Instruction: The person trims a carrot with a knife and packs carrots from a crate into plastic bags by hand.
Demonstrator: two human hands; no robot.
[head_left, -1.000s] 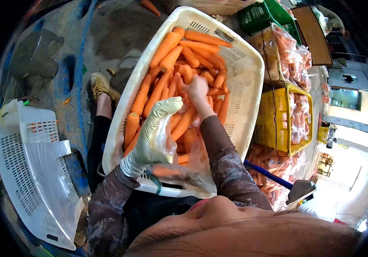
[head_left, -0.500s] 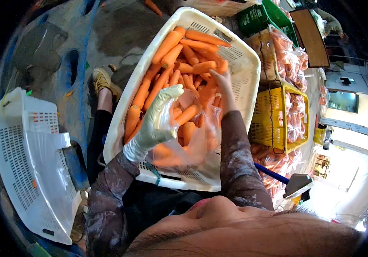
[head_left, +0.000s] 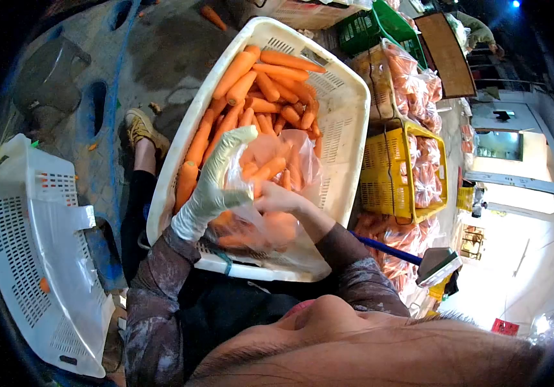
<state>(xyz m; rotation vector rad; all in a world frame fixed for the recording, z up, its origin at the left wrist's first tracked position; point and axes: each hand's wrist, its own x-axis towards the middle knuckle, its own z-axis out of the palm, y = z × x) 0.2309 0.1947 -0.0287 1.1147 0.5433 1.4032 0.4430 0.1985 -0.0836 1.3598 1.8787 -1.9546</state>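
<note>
My left hand (head_left: 209,184), in a pale glove, is curved into a C and holds the rim of a clear plastic bag (head_left: 302,145). Several carrots show through the bag's film. My bare right hand (head_left: 283,198) is at the bag beside the gloved thumb, fingers curled around a carrot (head_left: 258,188) that is mostly hidden. Under both hands stands a large white crate (head_left: 344,122). Loose carrots (head_left: 235,74) lie heaped in its far and left parts.
At the left, a white basket (head_left: 15,238) carries a sheet of plastic film (head_left: 70,258). On the right are a yellow crate (head_left: 380,171) and a green crate (head_left: 357,32), with bagged carrots (head_left: 412,84) around them. A blue handle (head_left: 386,248) slants near my right arm.
My right hand has come back from the carrot heap to the bag, beside my left hand. The left hand still holds the bag. The whole view has shifted slightly.
</note>
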